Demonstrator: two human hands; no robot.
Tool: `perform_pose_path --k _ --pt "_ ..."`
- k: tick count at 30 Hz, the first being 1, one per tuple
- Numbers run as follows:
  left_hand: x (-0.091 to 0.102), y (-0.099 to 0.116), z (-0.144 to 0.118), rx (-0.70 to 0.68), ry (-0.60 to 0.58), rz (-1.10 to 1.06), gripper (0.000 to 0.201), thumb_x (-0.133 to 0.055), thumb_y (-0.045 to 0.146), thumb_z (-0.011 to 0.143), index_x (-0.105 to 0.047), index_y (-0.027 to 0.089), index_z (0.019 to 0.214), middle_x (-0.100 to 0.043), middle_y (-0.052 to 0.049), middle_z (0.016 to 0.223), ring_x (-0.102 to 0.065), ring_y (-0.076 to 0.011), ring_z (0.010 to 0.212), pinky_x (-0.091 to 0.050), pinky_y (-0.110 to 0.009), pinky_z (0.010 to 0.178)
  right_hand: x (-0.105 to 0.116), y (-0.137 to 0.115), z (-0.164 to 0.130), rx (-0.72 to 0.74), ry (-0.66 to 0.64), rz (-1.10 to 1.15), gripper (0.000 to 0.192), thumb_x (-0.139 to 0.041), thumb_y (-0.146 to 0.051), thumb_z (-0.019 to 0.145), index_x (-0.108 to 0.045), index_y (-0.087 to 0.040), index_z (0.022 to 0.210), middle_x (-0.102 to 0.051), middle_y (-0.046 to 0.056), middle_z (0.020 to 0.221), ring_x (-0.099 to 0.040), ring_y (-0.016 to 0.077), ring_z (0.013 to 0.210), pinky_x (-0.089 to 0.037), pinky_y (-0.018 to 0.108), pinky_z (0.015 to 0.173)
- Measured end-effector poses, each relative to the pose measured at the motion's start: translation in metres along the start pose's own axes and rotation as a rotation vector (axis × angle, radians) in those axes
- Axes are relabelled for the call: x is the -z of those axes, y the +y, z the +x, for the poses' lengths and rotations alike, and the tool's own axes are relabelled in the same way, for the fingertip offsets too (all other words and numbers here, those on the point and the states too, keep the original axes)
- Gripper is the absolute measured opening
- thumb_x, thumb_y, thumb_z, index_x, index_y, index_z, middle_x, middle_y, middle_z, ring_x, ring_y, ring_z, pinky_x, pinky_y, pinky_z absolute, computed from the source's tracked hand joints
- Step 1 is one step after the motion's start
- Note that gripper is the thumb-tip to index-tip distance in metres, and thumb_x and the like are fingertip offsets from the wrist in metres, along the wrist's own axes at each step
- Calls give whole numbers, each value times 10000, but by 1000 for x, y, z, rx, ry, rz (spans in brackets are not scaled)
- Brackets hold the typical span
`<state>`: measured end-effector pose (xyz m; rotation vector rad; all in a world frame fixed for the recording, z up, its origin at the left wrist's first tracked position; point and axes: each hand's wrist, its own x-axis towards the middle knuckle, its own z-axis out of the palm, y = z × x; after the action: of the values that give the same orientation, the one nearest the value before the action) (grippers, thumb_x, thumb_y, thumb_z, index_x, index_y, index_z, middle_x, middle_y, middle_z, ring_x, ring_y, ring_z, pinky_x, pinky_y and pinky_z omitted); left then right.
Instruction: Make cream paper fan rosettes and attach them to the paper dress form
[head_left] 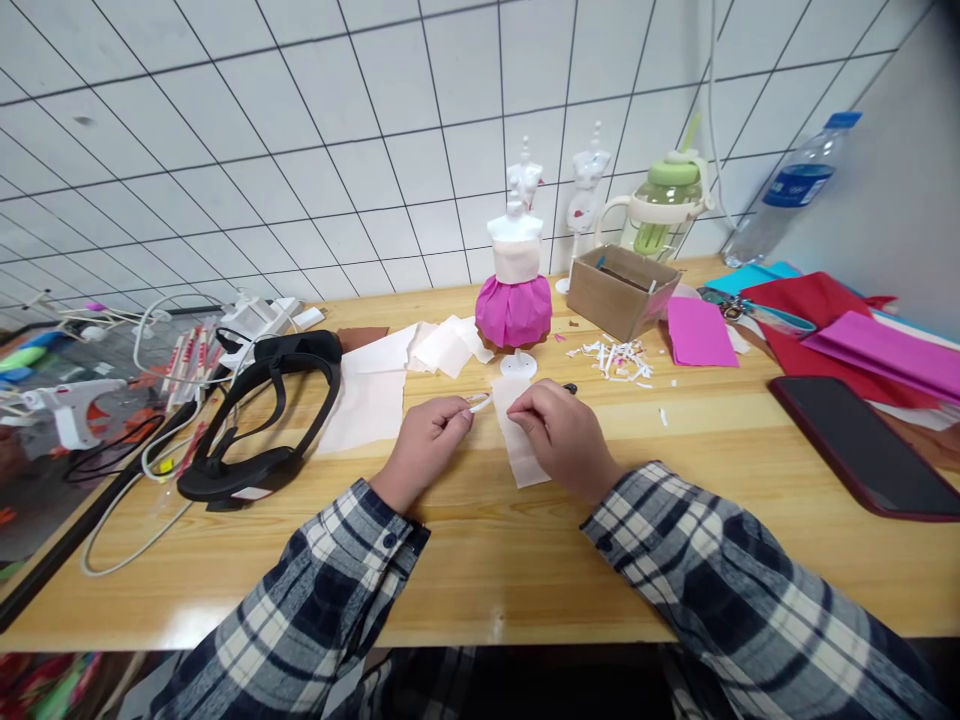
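My left hand rests on the wooden table and pinches a small white loop-shaped piece between its fingertips. My right hand presses its fingers down on a narrow strip of white paper that lies flat on the table. Just behind the hands stands a small white mannequin in a white top and a folded magenta paper skirt. A round white base lies in front of it.
A black headset and white paper sheets lie to the left, with a glue gun and cables beyond. A cardboard box, white scraps, coloured paper, a dark phone, a green cup and a water bottle stand on the right.
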<state>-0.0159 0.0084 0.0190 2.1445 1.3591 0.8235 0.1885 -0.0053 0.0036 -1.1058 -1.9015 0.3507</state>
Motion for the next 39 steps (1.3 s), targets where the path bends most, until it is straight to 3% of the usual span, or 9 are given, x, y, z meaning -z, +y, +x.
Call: perform_pose_path --k 6,11,13,15,18,23,30,34,39 --pt "1 1 2 139 145 -154 297 -451 310 857 -454 188 586 -415 31 576 -422 -128 601 -325 -254 590 -3 -14 -3 17 27 -29 148 -504 -224 948 -569 -211 816 -621 38 823 -568 178 768 -409 295 663" --pt "25 -40 12 255 514 -40 260 -421 294 866 -567 191 676 -481 16 613 -475 -152 641 -373 -266 634 6 5 -1 -49 172 82 116 -520 -227 933 -572 -216 830 -614 31 828 -577 177 790 -440 291 684" --pt "30 -58 15 231 443 77 272 -469 342 865 -688 186 825 -603 -24 748 -552 -187 761 -418 -294 724 7 12 1 -78 160 124 108 -514 -240 936 -579 -220 853 -615 30 844 -580 179 802 -451 295 696" --pt "27 -67 15 177 240 304 320 -482 371 866 -739 184 831 -631 -69 809 -571 -231 830 -434 -333 755 6 17 2 -112 123 145 101 -506 -229 930 -575 -216 857 -609 31 846 -577 183 809 -450 304 714" --pt "15 -62 14 113 14 544 327 -482 361 888 -766 201 861 -639 -90 817 -583 -256 852 -447 -367 790 2 21 4 -130 81 159 95 -508 -203 911 -562 -207 833 -595 29 825 -564 183 807 -440 312 739" --pt "5 -39 11 123 113 592 350 -495 396 917 -712 211 1121 -683 -102 993 -595 -278 964 -452 -405 877 2 22 3 -101 49 148 97 -513 -203 903 -553 -210 815 -592 25 816 -557 186 815 -427 321 762" --pt "1 -12 5 -44 -67 -55 405 -414 421 983 -742 184 1006 -703 -62 911 -626 -193 891 -473 -334 849 3 19 3 -72 -4 126 88 -521 -201 889 -552 -210 807 -602 28 807 -561 193 817 -428 323 762" --pt "-2 -3 2 -148 -54 17 278 -563 403 917 -738 187 917 -722 -61 889 -623 -201 869 -440 -345 840 3 18 3 -63 -18 120 94 -522 -198 890 -555 -209 802 -602 28 800 -557 189 805 -427 318 755" --pt "-5 -1 0 -230 -48 42 232 -558 348 935 -734 199 902 -726 -44 850 -617 -180 826 -418 -338 823 4 16 4 -60 -41 116 97 -523 -185 884 -560 -205 797 -598 28 792 -559 186 800 -426 310 744"
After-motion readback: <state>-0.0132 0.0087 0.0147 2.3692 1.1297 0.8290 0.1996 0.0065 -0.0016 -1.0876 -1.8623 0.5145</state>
